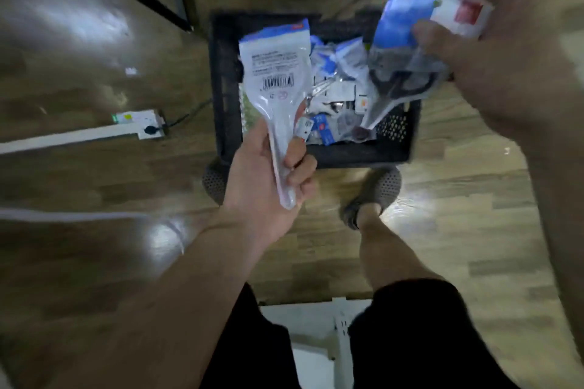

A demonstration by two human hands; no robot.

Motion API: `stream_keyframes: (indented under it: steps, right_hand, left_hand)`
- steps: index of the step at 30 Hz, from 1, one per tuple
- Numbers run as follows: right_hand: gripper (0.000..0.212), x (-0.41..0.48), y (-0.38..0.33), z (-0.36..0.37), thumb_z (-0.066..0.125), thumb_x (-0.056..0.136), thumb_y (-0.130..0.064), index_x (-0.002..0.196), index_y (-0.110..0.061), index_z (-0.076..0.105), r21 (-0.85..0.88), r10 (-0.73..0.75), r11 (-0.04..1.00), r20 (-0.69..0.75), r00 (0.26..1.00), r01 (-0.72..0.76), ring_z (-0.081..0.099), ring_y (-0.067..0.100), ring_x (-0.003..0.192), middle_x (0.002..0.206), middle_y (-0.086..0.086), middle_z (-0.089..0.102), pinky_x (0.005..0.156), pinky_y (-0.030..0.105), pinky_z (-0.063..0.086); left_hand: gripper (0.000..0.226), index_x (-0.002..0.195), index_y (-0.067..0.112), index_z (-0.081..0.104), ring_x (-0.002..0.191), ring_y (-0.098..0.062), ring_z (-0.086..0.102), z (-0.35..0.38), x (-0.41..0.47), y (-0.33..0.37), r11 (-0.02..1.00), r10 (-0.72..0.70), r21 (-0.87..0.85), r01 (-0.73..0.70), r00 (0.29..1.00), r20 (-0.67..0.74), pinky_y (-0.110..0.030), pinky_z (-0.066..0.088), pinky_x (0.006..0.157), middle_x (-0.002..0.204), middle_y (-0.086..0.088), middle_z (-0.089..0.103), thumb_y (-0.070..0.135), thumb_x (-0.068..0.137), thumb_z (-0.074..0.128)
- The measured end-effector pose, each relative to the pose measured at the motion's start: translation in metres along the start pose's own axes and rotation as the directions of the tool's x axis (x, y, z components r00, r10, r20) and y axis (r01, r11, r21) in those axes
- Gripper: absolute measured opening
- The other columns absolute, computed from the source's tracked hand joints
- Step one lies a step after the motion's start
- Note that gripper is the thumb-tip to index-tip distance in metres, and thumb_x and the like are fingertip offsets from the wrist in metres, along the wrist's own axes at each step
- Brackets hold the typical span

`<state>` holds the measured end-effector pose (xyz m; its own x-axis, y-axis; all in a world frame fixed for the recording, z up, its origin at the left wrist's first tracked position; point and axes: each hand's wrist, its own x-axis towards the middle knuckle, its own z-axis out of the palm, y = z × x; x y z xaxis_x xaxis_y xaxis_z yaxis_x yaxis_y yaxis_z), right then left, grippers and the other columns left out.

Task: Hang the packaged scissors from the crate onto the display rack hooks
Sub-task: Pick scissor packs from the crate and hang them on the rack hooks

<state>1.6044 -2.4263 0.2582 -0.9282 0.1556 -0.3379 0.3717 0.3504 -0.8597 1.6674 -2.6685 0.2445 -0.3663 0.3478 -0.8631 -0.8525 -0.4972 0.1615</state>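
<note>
The left hand (268, 174) has its fingers curled round the narrow end of a packaged scissors (278, 73). The wide end is raised and the barcode side faces the camera, above the left side of the black crate (226, 88). The right hand (493, 66), blurred, pinches a second packaged scissors (404, 50) between thumb and fingers at its blue card top. Black handles show through the clear plastic, and its tip points down toward the crate's near right corner. More packages (335, 98) lie heaped inside the crate, which stands on the wooden floor (94, 167) just ahead of the person's feet.
</note>
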Motion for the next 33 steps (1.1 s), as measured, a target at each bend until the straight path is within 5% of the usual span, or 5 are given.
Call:
stream_keyframes:
  steps: [8,15,25,30,33]
  right_hand:
    - [0.032,-0.105,-0.211,-0.115,0.069,0.091,-0.024,0.115,-0.043,0.06,0.084,-0.122,0.985,-0.286,0.95,0.152,0.061,0.003,0.08,0.093,-0.013,0.064,0.079,0.03,0.052]
    - [0.05,-0.157,-0.343,-0.2,0.057,0.101,-0.001,0.127,-0.043,0.066,0.277,-0.332,0.879,-0.229,0.915,0.388,0.045,0.016,0.07,0.068,-0.018,0.055,0.07,0.031,0.041]
    - [0.027,-0.217,-0.445,-0.269,0.071,0.094,-0.009,0.107,-0.033,0.071,0.066,-0.497,0.83,-0.36,0.789,0.553,0.057,0.004,0.057,0.061,-0.006,0.068,0.059,0.023,0.049]
    - [0.028,-0.244,-0.466,-0.271,0.071,0.091,-0.027,0.113,-0.045,0.068,0.054,-0.51,0.813,-0.417,0.753,0.58,0.051,0.014,0.062,0.066,0.022,0.065,0.059,0.029,0.045]
    - [0.039,-0.254,-0.474,-0.281,0.078,0.086,-0.03,0.121,-0.042,0.065,-0.004,-0.491,0.837,-0.448,0.747,0.547,0.058,0.029,0.057,0.076,0.015,0.071,0.059,0.037,0.055]
  left_hand:
    - [0.03,0.104,0.017,0.063,0.045,-0.01,0.02,0.177,-0.211,0.064,0.927,0.299,0.183,-0.328,0.939,0.169,-0.022,0.022,0.042,0.056,0.005,0.027,0.041,0.107,0.045]
    - [0.022,0.101,0.018,0.065,0.067,-0.027,0.074,0.277,-0.337,0.056,0.552,0.708,0.377,-0.744,0.657,0.259,-0.043,0.063,0.065,0.086,-0.002,0.076,0.001,0.103,0.05]
    - [0.042,0.083,-0.001,0.07,0.054,-0.027,0.067,0.346,-0.446,0.084,0.427,0.787,0.275,-0.861,0.504,0.355,-0.046,0.053,0.074,0.066,-0.017,0.068,0.04,0.086,0.068]
    - [0.033,0.117,0.015,0.068,0.074,-0.035,0.075,0.357,-0.465,0.094,0.266,0.801,0.235,-0.935,0.35,0.486,-0.046,0.063,0.072,0.091,-0.013,0.078,0.029,0.088,0.067]
    - [0.026,0.114,0.019,0.069,0.089,-0.039,0.076,0.368,-0.466,0.098,0.331,0.75,0.214,-0.919,0.393,0.532,-0.048,0.064,0.075,0.107,-0.012,0.078,0.023,0.088,0.072]
